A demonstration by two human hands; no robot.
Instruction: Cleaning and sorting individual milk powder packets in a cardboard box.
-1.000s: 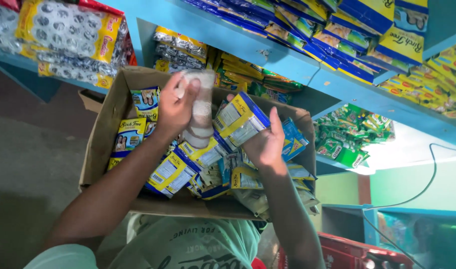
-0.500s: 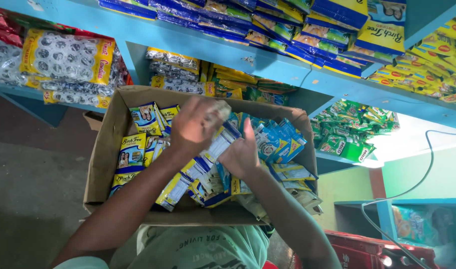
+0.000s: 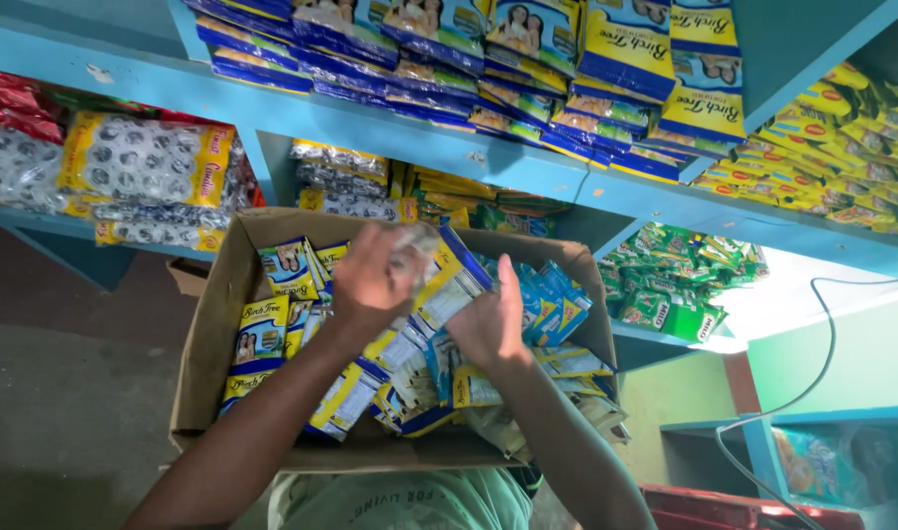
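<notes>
Head view, the only one. We see a cardboard box (image 3: 218, 324) held close against the person's chest, open top, packed with blue-and-yellow packets (image 3: 262, 339) standing and leaning in loose rows.

The left hand (image 3: 370, 280) sits over the middle of the box, fingers curled tight around a blurred pale packet (image 3: 414, 245), which is lifted just above the rest. Grip looks closed on it, though motion blur hides the fingertips.

The right hand (image 3: 488, 324) is just beside the left, palm flat, fingers straight and together, edge pressed down among the packets. We judge it open, steadying or parting the stack, holding nothing.

Beyond the box, far side: blue shelves (image 3: 370, 113). The top shelf already carries rows of the same blue-and-yellow packets (image 3: 606, 59). Left shelf has yellow-and-grey bags (image 3: 144, 162); right has green packs (image 3: 675, 285) and yellow-red packs (image 3: 842, 118).

Progress, as we judge it: the box is nearly full, so most of its stock remains inside; one packet is in hand, out of the pile but not on any shelf yet. A cable (image 3: 822, 334) hangs at right.
</notes>
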